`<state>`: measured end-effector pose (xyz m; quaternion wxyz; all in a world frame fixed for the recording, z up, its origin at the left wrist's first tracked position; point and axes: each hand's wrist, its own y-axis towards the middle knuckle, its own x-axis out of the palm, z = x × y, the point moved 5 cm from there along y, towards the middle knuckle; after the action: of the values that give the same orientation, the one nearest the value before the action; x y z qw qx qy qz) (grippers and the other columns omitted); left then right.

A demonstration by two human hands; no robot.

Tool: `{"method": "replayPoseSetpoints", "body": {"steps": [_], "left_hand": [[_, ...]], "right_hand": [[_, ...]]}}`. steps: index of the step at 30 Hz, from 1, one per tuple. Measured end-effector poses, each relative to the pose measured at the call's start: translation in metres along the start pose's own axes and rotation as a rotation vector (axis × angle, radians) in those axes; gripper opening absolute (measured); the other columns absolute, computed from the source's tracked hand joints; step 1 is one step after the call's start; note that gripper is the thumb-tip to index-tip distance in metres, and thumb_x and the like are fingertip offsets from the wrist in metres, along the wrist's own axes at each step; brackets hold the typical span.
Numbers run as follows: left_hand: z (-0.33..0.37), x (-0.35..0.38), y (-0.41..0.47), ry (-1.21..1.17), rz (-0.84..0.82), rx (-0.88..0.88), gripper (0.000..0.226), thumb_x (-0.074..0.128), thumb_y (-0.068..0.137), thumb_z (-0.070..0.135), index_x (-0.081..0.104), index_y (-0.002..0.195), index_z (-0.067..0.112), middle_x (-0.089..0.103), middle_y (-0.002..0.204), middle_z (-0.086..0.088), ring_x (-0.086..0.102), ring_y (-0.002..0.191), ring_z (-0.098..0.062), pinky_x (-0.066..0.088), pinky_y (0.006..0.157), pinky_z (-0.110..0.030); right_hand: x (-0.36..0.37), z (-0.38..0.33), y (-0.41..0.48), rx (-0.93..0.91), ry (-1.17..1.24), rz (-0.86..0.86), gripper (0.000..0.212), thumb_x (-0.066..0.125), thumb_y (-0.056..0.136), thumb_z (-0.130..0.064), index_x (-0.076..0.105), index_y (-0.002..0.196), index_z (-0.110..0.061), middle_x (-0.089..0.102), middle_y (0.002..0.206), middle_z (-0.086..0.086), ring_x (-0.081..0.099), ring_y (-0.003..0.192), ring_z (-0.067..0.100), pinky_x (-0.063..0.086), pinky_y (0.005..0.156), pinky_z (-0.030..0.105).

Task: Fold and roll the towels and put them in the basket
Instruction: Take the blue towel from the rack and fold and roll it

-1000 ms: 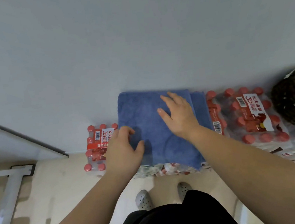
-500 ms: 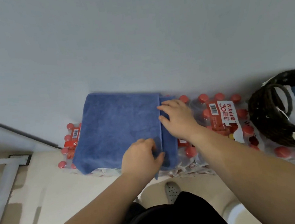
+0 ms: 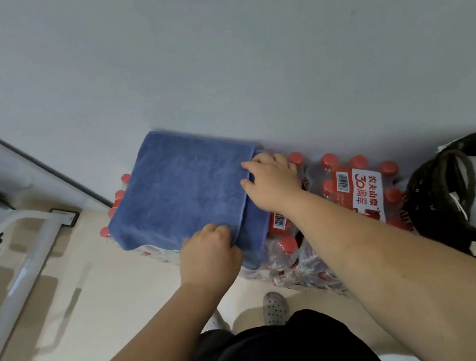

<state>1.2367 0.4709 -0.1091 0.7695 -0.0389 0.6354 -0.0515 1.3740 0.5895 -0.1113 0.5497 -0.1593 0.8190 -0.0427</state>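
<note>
The blue towel (image 3: 181, 186) lies folded flat on top of packs of water bottles (image 3: 348, 194) with red caps, pushed up against the grey wall (image 3: 216, 49). There is no bench here; the bottle packs do that job. The towel's top layer stops a little short on the right side, so a strip of the layer under it shows there.

The left hand (image 3: 209, 252) is curled shut on the near corner of the top layer, pinching the cloth at its edge. The right hand (image 3: 272, 182) is at the far end of that same edge, fingers bent over it and touching the cloth. I cannot tell if it is really gripping or just pressing.

It looks like the folding part is nearly done and the rolling part is about to start. Both hands are on the right edge, so the next move probably needs them to turn that edge over together and roll it toward the left, keeping it tight and even at both ends.

The dark woven basket (image 3: 439, 187) waits on the right, past the bottles. Something blue sits inside it, maybe another towel. The floor (image 3: 81, 302) is pale.
</note>
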Motion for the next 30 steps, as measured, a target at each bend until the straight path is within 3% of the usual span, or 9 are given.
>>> {"method": "replayPoseSetpoints", "body": {"steps": [6, 12, 16, 20, 26, 30], "left_hand": [[-0.004, -0.011, -0.002, -0.091, 0.008, -0.102, 0.026, 0.06, 0.07, 0.015, 0.037, 0.057, 0.014, 0.041, 0.053, -0.001, 0.032, 0.047, -0.02, 0.02, 0.043, -0.029], [0.006, -0.043, -0.019, -0.188, 0.178, -0.02, 0.023, 0.062, 0.065, 0.015, 0.041, 0.056, 0.013, 0.042, 0.046, 0.0, 0.038, 0.042, -0.023, 0.034, 0.039, -0.032], [0.024, -0.019, -0.016, -0.122, 0.003, 0.013, 0.02, 0.058, 0.073, 0.019, 0.041, 0.063, 0.015, 0.044, 0.053, 0.0, 0.037, 0.049, -0.021, 0.024, 0.043, -0.03], [0.031, 0.009, -0.008, -0.075, -0.169, 0.015, 0.022, 0.053, 0.083, 0.023, 0.039, 0.067, 0.019, 0.043, 0.06, 0.003, 0.045, 0.057, -0.023, 0.025, 0.047, -0.031], [0.027, 0.004, -0.006, -0.187, -0.171, -0.017, 0.012, 0.056, 0.078, 0.022, 0.049, 0.07, 0.018, 0.052, 0.061, 0.002, 0.049, 0.056, -0.019, 0.034, 0.046, -0.027], [0.026, -0.015, -0.012, -0.277, -0.072, -0.019, 0.013, 0.059, 0.07, 0.018, 0.047, 0.065, 0.018, 0.052, 0.056, 0.001, 0.049, 0.054, -0.017, 0.038, 0.048, -0.027]], "right_hand": [[-0.006, -0.004, -0.004, -0.048, 0.08, 0.013, 0.048, 0.044, 0.102, -0.037, 0.042, 0.149, -0.026, 0.038, 0.15, -0.01, 0.025, 0.139, 0.028, 0.025, 0.108, 0.046], [-0.037, -0.002, -0.029, -0.172, 0.176, 0.269, 0.045, 0.051, 0.1, -0.032, 0.049, 0.145, -0.024, 0.048, 0.14, -0.01, 0.038, 0.128, 0.02, 0.029, 0.103, 0.038], [-0.026, 0.026, -0.036, -0.048, 0.146, 0.201, 0.048, 0.051, 0.099, -0.035, 0.048, 0.146, -0.023, 0.047, 0.144, -0.007, 0.037, 0.132, 0.026, 0.033, 0.107, 0.045], [-0.005, 0.038, -0.038, 0.006, 0.064, 0.044, 0.055, 0.052, 0.099, -0.039, 0.041, 0.15, -0.023, 0.039, 0.149, -0.006, 0.03, 0.137, 0.026, 0.031, 0.108, 0.047], [-0.008, 0.037, -0.037, 0.016, 0.079, 0.052, 0.055, 0.052, 0.099, -0.038, 0.04, 0.15, -0.022, 0.039, 0.15, -0.005, 0.03, 0.137, 0.026, 0.03, 0.108, 0.046], [-0.028, 0.029, -0.043, -0.061, 0.181, 0.259, 0.046, 0.052, 0.099, -0.031, 0.051, 0.144, -0.021, 0.049, 0.142, -0.004, 0.038, 0.132, 0.024, 0.036, 0.107, 0.048]]}}
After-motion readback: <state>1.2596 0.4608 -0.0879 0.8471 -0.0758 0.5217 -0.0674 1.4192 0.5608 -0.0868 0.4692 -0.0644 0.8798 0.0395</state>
